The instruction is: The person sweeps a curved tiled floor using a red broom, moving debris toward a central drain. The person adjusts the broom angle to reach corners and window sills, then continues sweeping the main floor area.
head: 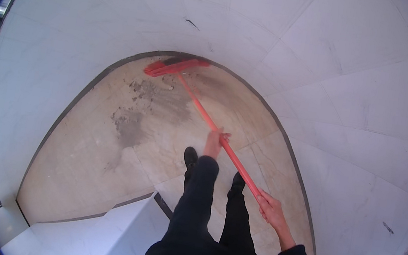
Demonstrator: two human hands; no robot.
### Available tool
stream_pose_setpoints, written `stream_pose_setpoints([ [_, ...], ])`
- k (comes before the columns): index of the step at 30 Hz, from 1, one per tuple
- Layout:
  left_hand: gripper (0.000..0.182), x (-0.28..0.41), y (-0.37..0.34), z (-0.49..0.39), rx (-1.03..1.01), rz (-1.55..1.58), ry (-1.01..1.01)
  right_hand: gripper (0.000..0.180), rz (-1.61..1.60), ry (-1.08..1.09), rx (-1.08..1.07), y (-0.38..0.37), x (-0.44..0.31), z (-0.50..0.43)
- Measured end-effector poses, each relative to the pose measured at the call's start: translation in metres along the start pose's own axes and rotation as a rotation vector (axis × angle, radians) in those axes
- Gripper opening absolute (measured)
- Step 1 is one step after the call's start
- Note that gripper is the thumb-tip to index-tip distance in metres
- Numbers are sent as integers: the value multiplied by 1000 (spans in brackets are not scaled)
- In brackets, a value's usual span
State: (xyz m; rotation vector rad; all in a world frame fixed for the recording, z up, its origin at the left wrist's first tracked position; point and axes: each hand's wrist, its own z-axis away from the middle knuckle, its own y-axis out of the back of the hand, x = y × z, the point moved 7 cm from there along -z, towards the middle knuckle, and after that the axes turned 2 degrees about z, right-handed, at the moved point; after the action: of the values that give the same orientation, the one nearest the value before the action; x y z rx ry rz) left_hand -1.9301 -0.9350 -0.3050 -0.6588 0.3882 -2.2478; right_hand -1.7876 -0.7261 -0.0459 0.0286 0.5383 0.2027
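Both my hands are on the long red handle of a red push broom (176, 68). My left hand (216, 142) grips the handle partway down, nearer the broom head. Closer to my body, my right hand (270, 208) is closed around the handle's upper part. The broom head rests at the far edge of the beige tiled floor (76, 160), next to the wall, and looks slightly blurred. Patches of grey dust and crumbs (129, 126) lie on the floor to the left of the handle, one of them just below the broom head.
Pale tiled walls (352, 90) curve round the floor, with a dark skirting strip (96, 81) at their foot. A pale wall corner (129, 227) juts in at the lower left. My feet in black shoes (191, 156) stand on the floor beneath my arms.
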Motion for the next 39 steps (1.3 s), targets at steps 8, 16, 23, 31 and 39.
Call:
stream_pose_setpoints([
  [8, 5, 33, 57, 99, 106, -1, -97, 38, 208, 32, -74, -21, 47, 27],
  [16, 10, -262, -40, 260, -115, 127, 570, 38, 663, -20, 361, 87, 164, 290],
  [23, 16, -281, -55, 219, -185, 194, 564, 34, 649, -238, 300, 104, 93, 242],
  [31, 16, 27, 16, 31, 64, 59, 5, 41, 505, 193, 57, -6, -18, 18],
  [39, 14, -79, -12, 146, -25, -44, 181, 41, 629, -225, 23, 53, 158, 162],
])
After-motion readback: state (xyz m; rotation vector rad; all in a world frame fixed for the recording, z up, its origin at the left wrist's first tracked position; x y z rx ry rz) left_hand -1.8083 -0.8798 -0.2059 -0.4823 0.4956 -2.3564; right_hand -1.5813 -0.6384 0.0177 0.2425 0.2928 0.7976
